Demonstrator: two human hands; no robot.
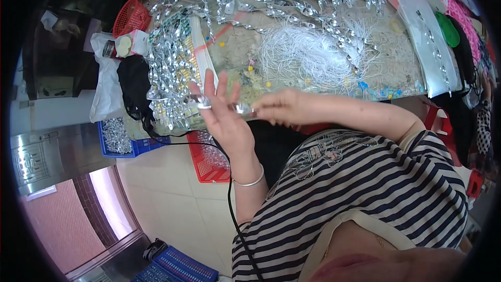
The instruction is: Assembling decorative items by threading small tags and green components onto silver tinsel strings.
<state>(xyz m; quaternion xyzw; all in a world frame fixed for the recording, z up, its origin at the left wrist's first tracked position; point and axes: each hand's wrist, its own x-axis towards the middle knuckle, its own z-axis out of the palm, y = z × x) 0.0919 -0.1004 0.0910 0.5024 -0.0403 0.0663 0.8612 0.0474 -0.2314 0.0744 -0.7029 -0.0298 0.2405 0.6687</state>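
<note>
My left hand is raised at the near left edge of the table, its fingers stretched up and apart. A shiny silver twisted strip lies across its fingers, with its loose end toward the left. My right hand reaches in from the right, fingers closed in a pinch on the strip's other end; some motion blur softens it. Just left of my hands, a pile of similar silver twisted strips hangs over the table's edge. Past my right hand lies a tangled heap of white thread.
More silver strips cover the table's far side. A red basket and black cloth are at the left. Below the table sit a blue crate and a red crate. A black cable hangs beside my left arm.
</note>
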